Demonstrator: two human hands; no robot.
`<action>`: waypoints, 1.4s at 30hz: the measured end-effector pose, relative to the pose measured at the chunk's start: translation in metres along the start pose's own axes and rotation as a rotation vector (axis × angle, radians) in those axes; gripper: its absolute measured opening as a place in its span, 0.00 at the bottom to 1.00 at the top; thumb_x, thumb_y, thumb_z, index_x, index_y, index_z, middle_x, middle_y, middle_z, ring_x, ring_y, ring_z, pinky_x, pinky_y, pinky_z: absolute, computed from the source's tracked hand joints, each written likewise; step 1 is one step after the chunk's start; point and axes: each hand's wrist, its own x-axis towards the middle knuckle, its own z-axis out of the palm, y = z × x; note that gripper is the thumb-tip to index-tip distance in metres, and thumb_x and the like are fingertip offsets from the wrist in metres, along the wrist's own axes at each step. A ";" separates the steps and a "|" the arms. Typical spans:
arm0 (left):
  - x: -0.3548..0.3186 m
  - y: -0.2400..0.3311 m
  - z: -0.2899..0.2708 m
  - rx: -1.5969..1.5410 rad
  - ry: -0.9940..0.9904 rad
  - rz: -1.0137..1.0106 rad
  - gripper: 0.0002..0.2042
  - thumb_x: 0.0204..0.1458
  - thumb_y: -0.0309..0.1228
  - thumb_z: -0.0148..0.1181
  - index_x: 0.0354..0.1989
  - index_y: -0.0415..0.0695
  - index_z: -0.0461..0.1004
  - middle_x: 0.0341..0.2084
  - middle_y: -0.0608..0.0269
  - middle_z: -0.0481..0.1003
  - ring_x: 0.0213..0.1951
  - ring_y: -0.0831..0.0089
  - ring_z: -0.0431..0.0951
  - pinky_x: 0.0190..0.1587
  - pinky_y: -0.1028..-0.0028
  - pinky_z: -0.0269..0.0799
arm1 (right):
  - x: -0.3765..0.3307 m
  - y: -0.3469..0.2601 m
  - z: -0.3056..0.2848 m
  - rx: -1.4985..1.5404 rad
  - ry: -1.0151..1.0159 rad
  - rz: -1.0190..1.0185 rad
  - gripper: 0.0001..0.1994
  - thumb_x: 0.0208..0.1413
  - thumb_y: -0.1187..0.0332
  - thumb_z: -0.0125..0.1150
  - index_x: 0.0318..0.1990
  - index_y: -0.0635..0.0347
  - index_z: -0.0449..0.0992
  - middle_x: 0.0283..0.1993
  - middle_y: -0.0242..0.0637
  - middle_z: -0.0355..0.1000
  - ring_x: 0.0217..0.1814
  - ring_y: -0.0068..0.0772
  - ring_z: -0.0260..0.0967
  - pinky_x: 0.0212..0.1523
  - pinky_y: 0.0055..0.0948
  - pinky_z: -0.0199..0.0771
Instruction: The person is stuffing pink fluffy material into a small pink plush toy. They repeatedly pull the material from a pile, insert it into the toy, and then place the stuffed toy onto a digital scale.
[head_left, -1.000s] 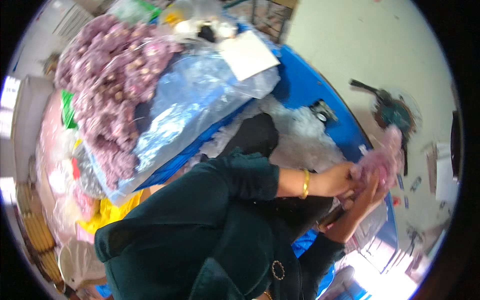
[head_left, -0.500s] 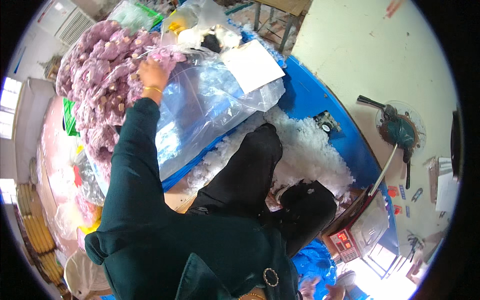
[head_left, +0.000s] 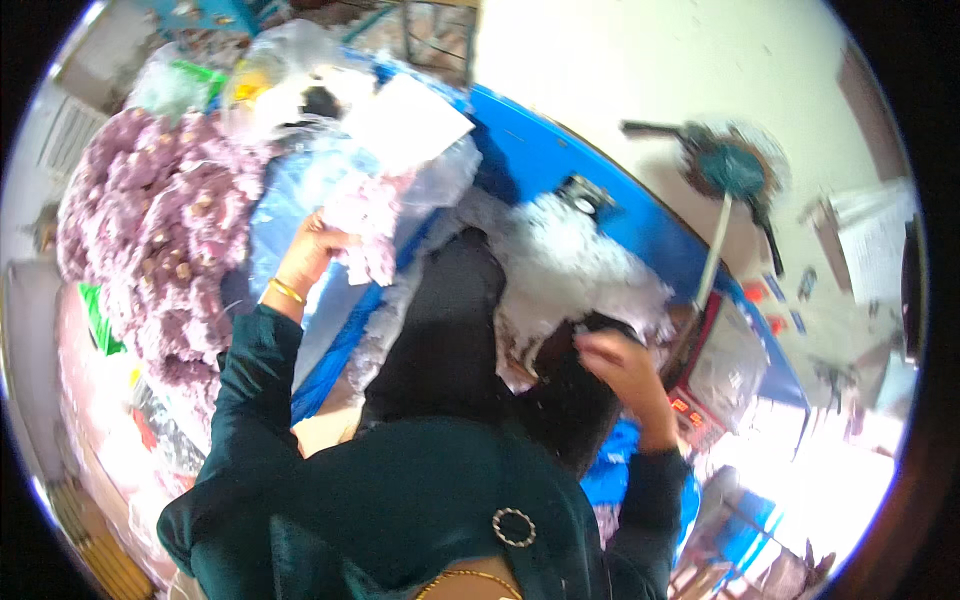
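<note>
Cream, smooth worktop [head_left: 580,60] far right; left of it, a blue hard-walled bin [head_left: 540,145] w/ white, fluffy loose stuffing [head_left: 580,250]. My left hand [head_left: 310,250] pinches a limp, pale-pink plush piece [head_left: 370,222] btwn thumb & fingers, above crinkly clear plastic sheeting [head_left: 285,200], just right of a lumpy mauve plush heap [head_left: 150,220]. My right hand [head_left: 622,368], near right, is blurred; can't tell if it grips anything. I'd judge a light edge pinch best, so soft pile doesn't stretch.
</note>
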 end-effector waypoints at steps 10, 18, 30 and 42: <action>-0.034 -0.024 0.231 -0.197 -0.677 -0.191 0.23 0.45 0.24 0.64 0.52 0.37 0.69 0.45 0.61 0.75 0.48 0.72 0.74 0.53 0.73 0.67 | 0.050 -0.041 0.005 0.578 0.309 -0.073 0.11 0.55 0.67 0.61 0.38 0.67 0.76 0.31 0.30 0.72 0.35 0.15 0.64 0.34 0.22 0.66; -0.030 -0.045 0.269 -0.040 -0.729 -0.209 0.13 0.54 0.32 0.60 0.44 0.38 0.74 0.40 0.64 0.76 0.39 0.76 0.75 0.41 0.76 0.71 | -0.009 -0.044 -0.027 0.475 0.289 -0.013 0.10 0.49 0.75 0.65 0.39 0.65 0.75 0.30 0.31 0.72 0.25 0.17 0.64 0.22 0.20 0.63; -0.017 -0.005 0.305 0.489 -1.037 0.561 0.13 0.40 0.30 0.69 0.30 0.39 0.71 0.32 0.58 0.71 0.36 0.64 0.71 0.40 0.71 0.66 | -0.023 -0.022 -0.037 0.558 0.109 -0.051 0.07 0.46 0.80 0.60 0.34 0.64 0.75 0.34 0.25 0.71 0.38 0.15 0.64 0.40 0.20 0.66; 0.024 -0.025 0.365 0.459 -0.670 0.879 0.13 0.38 0.24 0.64 0.33 0.37 0.71 0.34 0.56 0.70 0.37 0.64 0.70 0.42 0.73 0.66 | -0.018 -0.017 -0.088 0.070 0.603 -0.083 0.11 0.44 0.74 0.66 0.35 0.64 0.73 0.28 0.28 0.67 0.31 0.16 0.60 0.33 0.20 0.64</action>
